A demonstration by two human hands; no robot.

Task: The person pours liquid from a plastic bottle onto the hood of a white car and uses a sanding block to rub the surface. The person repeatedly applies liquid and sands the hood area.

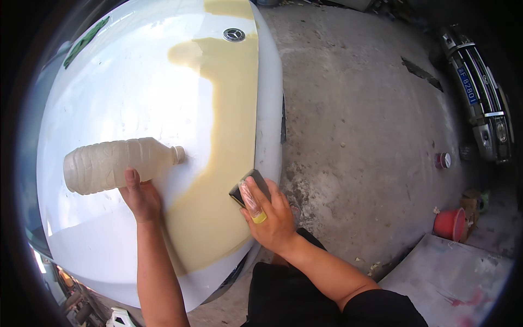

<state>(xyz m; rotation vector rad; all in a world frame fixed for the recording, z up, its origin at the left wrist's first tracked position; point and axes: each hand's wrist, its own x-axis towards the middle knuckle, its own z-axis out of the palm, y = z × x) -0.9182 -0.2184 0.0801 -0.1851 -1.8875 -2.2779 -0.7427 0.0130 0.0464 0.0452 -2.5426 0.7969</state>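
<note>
My left hand [143, 199] grips a large, cloudy plastic bottle [117, 163] from below, thumb on its near side. The bottle lies level over a white car panel [125, 98], its neck toward the right. I cannot make out whether liquid comes from the neck. At the panel's right edge my right hand [272, 218] is closed on a dark sanding block [257, 185], which rests against a pale yellow patch [218, 218] on the paint. One finger of that hand wears a clear wrap with a yellow band [253, 204]. The block's underside is hidden.
A round emblem [233, 35] sits on the panel, and a green cloth [86, 42] lies at its far left. On the concrete floor [348, 109] stand a small can [443, 160] and a red bucket [450, 224]. Another vehicle's front [476, 92] is at the far right.
</note>
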